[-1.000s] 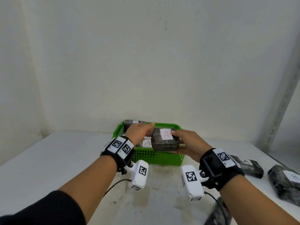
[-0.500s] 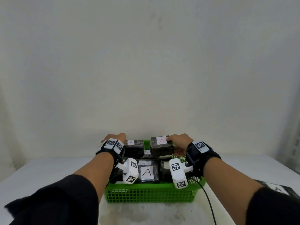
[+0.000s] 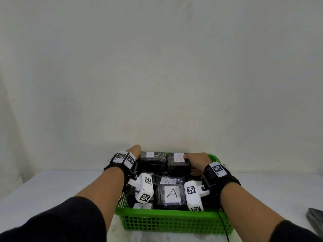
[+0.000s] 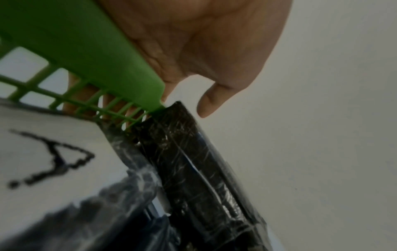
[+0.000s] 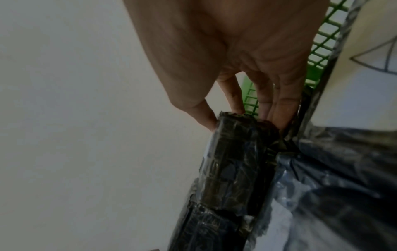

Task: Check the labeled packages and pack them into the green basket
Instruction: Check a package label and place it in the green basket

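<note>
Seats a package: rests left grip point(image 3: 134, 151), fingers straight and slack, over the far left corner of the green plastic mesh basket point(image 3: 174, 222) on the white desk point(image 3: 52, 186), and pinches with right grip point(image 3: 195, 163) the dark film-wrapped red-lettered package point(image 3: 178, 165), already at the basket's far right. Calls next, probably, for releasing it and fetching another. Reads blue "A", red "A", black "A" nearer.
</note>
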Motion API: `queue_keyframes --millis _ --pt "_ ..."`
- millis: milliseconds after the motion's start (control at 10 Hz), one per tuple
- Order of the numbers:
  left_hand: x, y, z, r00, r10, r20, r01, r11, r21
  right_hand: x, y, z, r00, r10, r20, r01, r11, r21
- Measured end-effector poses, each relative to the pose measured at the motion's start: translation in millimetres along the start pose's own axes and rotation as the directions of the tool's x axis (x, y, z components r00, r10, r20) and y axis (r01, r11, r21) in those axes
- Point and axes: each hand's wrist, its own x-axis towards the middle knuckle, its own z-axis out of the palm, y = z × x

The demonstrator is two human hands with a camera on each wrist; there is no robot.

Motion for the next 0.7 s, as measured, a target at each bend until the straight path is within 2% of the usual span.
queue_keyframes --millis 100,200,300,400,500,700 --pt "-8.1 -3.7 -1.2 0.993 0.111 -0.029 -0.103 0.975 0.195 1.3 6.5 1.1 0.998 -0.063 -0.023 0.061 0.997 -0.056" --pt "-1.5 -9.0 -2.2 0.994 0.102 -0.035 -0.086 0.945 0.316 2.8 8.1 1.5 0.99 -0.123 -0.067 0.114 0.985 -0.131" --pt "2.1 -14.8 -1.7 0.993 0.112 0.035 -0.115 0.884 0.453 5.4 9.0 2.3 0.982 -0.173 -0.071 0.154 0.964 -0.216" --pt "2.8 -16.1 -3.9 0.992 0.11 0.064 -0.127 0.829 0.545 4.2 7.9 0.6 0.989 -0.138 -0.048 0.125 0.969 -0.215" --pt "-0.9 -14.3 -4.5 0.991 0.116 0.063 -0.131 0.802 0.582 5.2 8.4 -0.9 0.991 -0.128 -0.041 0.117 0.972 -0.202" --pt "4.9 -15.9 -0.8 0.991 0.132 -0.027 -0.096 0.83 0.55 7.9 11.9 -2.5 0.984 -0.173 -0.029 0.159 0.95 -0.268"
